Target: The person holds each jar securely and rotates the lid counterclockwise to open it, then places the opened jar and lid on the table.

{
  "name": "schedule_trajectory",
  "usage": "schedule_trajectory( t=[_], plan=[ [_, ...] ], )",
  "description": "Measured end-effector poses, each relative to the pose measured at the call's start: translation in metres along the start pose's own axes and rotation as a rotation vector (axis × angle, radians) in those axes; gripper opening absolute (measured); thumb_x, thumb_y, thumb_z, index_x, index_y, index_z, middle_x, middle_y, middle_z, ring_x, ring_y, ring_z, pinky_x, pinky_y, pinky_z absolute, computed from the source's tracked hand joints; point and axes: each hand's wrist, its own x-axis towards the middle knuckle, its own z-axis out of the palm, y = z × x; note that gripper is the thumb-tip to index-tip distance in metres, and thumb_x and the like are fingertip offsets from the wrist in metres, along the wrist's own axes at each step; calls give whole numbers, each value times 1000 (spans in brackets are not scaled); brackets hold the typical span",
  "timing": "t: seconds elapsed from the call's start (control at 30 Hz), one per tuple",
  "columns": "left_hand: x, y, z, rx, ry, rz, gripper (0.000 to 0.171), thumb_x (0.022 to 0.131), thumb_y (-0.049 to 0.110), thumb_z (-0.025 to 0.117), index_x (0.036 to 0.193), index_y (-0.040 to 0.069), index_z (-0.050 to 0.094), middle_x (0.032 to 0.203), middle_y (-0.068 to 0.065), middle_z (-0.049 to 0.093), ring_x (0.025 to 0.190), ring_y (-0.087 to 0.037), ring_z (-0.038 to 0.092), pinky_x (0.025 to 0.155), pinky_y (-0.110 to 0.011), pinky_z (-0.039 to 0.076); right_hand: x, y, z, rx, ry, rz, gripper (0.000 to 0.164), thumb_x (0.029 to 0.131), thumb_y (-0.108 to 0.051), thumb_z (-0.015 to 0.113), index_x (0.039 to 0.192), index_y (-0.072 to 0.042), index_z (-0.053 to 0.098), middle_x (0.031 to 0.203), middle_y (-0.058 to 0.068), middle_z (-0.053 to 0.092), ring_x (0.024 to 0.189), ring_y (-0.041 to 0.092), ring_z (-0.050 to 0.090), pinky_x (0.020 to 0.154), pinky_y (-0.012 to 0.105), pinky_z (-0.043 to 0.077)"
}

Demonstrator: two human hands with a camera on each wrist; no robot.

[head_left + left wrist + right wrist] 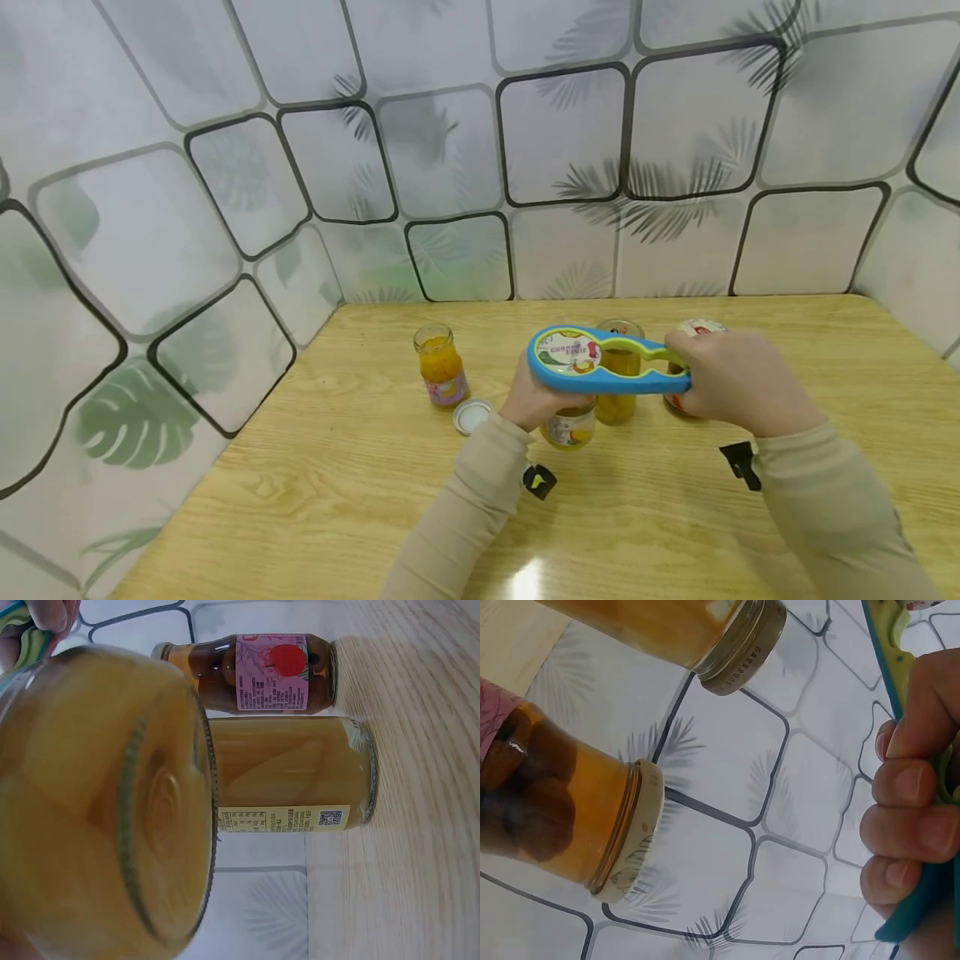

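Observation:
My left hand (534,398) grips a jar of yellow fruit (568,430); its base faces the camera in the left wrist view, raised off the table. Around its printed lid (568,352) sits the ring of a blue and green jar opener (630,382). The opener's handles are in my right hand (735,377), with the fingers curled round them in the right wrist view. Just behind stand a tall closed jar (292,757) of yellow contents and a closed jar (540,787) of dark round fruit with a pink label. The opener partly hides both in the head view.
Farther left on the wooden table (322,467) stands an uncapped jar (444,371) of orange contents. A loose lid (472,416) lies beside it, pale inside facing up. A patterned wall covering (562,150) rises behind the table.

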Motion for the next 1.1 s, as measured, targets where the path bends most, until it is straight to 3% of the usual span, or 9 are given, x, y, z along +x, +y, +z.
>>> schedule_trajectory(
  t=[0.33,0.87,1.1],
  plan=[
    [-1,4,-1,-22,-24,-60,61,62,-16,66,118,-10,41,110,-25,51,95,-14,52,86,-30,43,-2,-1,-1,3,4,1,36,47,-17,67,59,-16,33,50,-8,24,40,9,22,35,23,19],
    [-3,12,-8,-91,-146,-92,62,59,-16,63,116,-15,39,108,-29,49,88,-4,51,88,-30,41,-2,-1,-7,38,-83,2,36,50,-18,72,64,-16,39,47,-9,26,40,9,22,37,24,20],
    [-4,10,-10,-176,-180,-175,68,59,-8,66,120,-13,37,106,-9,54,90,-7,51,88,-28,40,-1,-2,-11,48,-134,-1,35,52,-18,73,65,-16,40,47,-9,28,40,9,23,37,24,21]
  ],
)
